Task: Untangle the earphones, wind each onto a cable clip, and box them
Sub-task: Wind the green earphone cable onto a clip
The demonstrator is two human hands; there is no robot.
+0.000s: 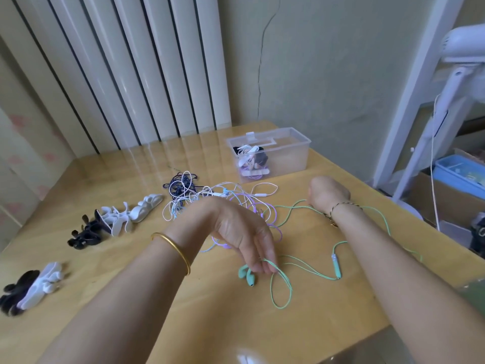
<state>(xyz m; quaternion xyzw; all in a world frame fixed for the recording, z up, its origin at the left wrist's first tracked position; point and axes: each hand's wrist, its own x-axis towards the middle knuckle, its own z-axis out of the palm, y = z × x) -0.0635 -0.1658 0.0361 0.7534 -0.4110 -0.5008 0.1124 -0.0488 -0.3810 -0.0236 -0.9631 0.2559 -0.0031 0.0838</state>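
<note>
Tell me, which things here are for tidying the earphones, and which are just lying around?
For the job: green earphones, pinched by the left hand; tangled earphones; cable clips; clear box.
Just lying about: radiator; blue bin; white stand.

Both forearms are bare. Just behind the left hand (240,231), a smooth, plain gold bangle (172,249) rings the wrist. Behind the right hand (328,193), a thin twisted bracelet (341,206), gold and dark strands. At four o'clock, a scrap of olive-green sleeve (472,292) on the right arm.
</note>
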